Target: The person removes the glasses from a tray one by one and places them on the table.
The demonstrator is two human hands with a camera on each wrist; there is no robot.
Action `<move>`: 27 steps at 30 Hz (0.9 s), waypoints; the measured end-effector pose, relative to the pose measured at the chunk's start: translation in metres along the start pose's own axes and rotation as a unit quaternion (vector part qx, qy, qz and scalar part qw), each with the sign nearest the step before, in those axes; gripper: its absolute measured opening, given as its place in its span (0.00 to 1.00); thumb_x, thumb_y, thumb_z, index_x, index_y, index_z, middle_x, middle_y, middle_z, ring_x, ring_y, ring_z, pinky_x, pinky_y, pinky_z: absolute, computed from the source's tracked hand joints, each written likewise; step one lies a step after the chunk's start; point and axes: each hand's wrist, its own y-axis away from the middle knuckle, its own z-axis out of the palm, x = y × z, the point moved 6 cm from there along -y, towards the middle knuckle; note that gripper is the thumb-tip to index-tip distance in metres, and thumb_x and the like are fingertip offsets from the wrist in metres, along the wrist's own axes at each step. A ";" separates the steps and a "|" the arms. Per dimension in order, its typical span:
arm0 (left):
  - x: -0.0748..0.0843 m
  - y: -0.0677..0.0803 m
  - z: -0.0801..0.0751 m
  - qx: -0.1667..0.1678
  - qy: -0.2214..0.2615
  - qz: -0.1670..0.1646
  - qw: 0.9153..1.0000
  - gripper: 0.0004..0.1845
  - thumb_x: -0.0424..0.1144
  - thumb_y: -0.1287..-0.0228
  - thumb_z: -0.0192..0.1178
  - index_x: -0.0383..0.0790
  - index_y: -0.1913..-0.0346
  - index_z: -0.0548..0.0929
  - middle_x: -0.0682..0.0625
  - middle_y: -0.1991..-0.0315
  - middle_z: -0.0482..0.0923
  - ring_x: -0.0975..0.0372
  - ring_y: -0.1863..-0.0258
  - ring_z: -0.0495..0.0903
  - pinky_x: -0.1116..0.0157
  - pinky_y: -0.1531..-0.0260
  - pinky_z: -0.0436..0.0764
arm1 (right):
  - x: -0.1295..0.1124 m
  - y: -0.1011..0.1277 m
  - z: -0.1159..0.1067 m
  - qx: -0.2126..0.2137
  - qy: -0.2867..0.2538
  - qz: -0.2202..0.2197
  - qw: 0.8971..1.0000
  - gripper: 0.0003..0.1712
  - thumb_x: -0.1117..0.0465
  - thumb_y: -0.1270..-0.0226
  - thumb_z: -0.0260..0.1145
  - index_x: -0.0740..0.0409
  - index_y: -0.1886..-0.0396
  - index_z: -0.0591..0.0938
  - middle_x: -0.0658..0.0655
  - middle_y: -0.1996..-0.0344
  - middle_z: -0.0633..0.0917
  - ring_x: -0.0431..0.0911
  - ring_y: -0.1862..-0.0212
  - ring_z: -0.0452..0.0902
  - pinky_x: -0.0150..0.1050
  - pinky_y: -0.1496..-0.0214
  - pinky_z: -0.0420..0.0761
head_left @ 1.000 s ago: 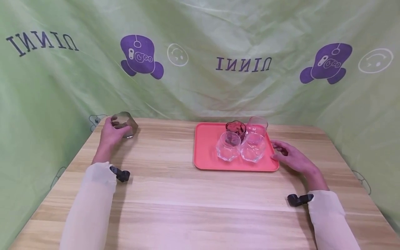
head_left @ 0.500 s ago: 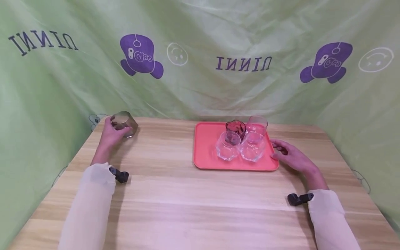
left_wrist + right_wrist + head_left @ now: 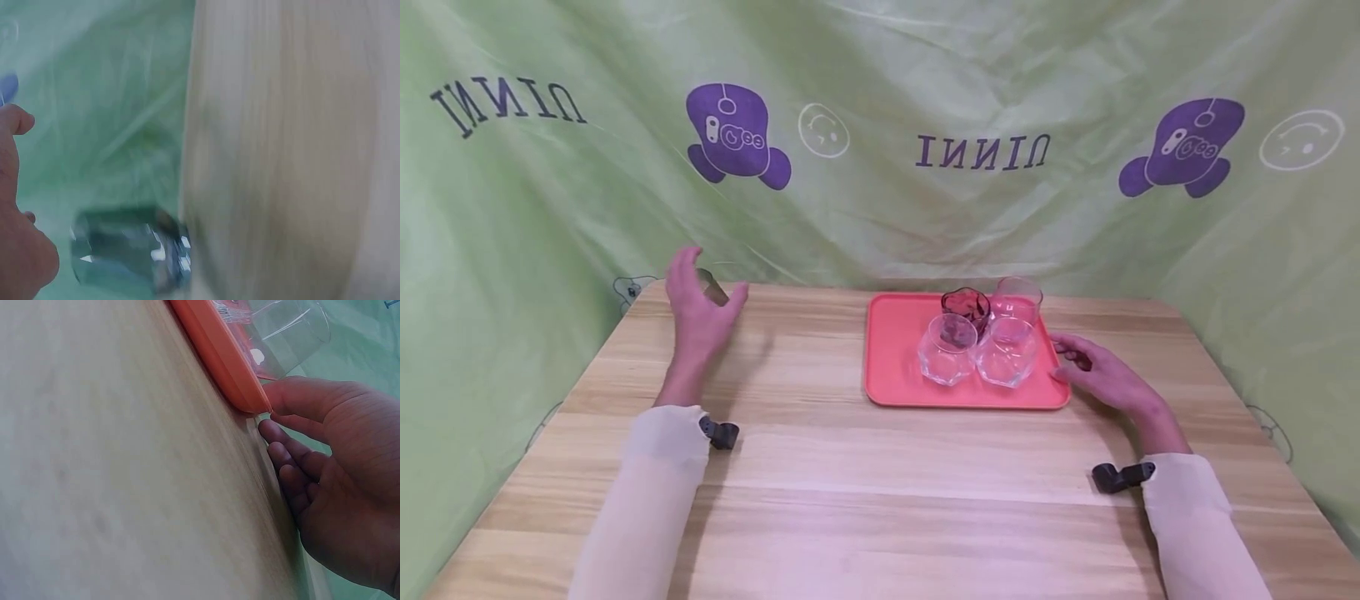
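Note:
My left hand, fingers spread and bent, is over the far left of the table with nothing in its grasp. Just behind it stands a dark grey tinted glass, partly covered by the hand; the left wrist view shows this glass blurred, apart from the thumb and fingers. On the right, my right hand touches the side of the pink-red tray, its other fingers loosely bent below the rim. Two clear faceted glasses stand at the tray's front, with a dark flower-rimmed glass and a pinkish glass behind.
The wooden table runs back to a green printed curtain, which hangs along the far edge and both sides. A black wrist camera sticks out from the left cuff, and another camera from the right.
My left hand has let go of the dark tinted glass and lifted up and to the right, leaving the glass at the far left. The right hand and tray are nearly unchanged.

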 end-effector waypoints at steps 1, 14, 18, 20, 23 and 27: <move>0.007 0.000 0.005 -0.007 0.006 0.014 1.000 0.44 0.45 0.35 0.70 0.43 0.21 0.58 0.45 0.22 0.54 0.55 0.23 0.51 0.55 0.24 0.50 | 0.000 0.000 0.000 0.000 0.000 -0.002 1.000 0.41 0.51 0.24 0.66 0.65 0.21 0.62 0.72 0.35 0.71 0.67 0.33 0.64 0.66 0.31 0.62; 0.071 0.033 0.101 -0.233 0.039 0.077 0.968 0.45 0.49 0.34 0.70 0.39 0.21 0.58 0.40 0.23 0.57 0.46 0.25 0.57 0.44 0.28 0.60 | 0.002 -0.003 0.001 0.004 -0.002 -0.008 1.000 0.40 0.56 0.24 0.66 0.68 0.22 0.61 0.73 0.35 0.72 0.65 0.35 0.66 0.63 0.33 0.64; 0.092 0.047 0.123 -0.281 0.039 0.107 0.953 0.47 0.50 0.34 0.71 0.39 0.20 0.58 0.40 0.23 0.57 0.47 0.24 0.57 0.47 0.27 0.61 | 0.000 -0.002 0.002 0.003 -0.003 -0.005 1.000 0.40 0.55 0.24 0.66 0.67 0.22 0.62 0.72 0.36 0.72 0.65 0.35 0.66 0.63 0.33 0.64; 0.100 0.053 0.133 -0.301 0.038 0.114 0.946 0.49 0.51 0.36 0.72 0.39 0.20 0.57 0.41 0.23 0.57 0.48 0.24 0.57 0.48 0.27 0.61 | -0.001 -0.001 0.001 0.002 -0.008 -0.005 1.000 0.41 0.55 0.25 0.67 0.67 0.22 0.62 0.72 0.35 0.72 0.66 0.35 0.65 0.64 0.32 0.63; 0.111 0.062 0.147 -0.330 0.044 0.121 0.935 0.50 0.51 0.38 0.75 0.39 0.20 0.58 0.42 0.23 0.58 0.48 0.24 0.58 0.48 0.28 0.62 | -0.002 0.000 0.001 0.002 -0.007 -0.005 1.000 0.40 0.54 0.25 0.67 0.68 0.22 0.62 0.72 0.36 0.72 0.66 0.35 0.65 0.64 0.32 0.63; 0.120 0.075 0.163 -0.371 0.061 0.117 0.919 0.51 0.53 0.40 0.75 0.41 0.20 0.60 0.44 0.23 0.60 0.49 0.25 0.61 0.47 0.30 0.66 | -0.003 0.002 0.002 0.004 -0.011 -0.006 1.000 0.40 0.53 0.24 0.67 0.66 0.22 0.63 0.72 0.35 0.72 0.65 0.34 0.66 0.63 0.32 0.63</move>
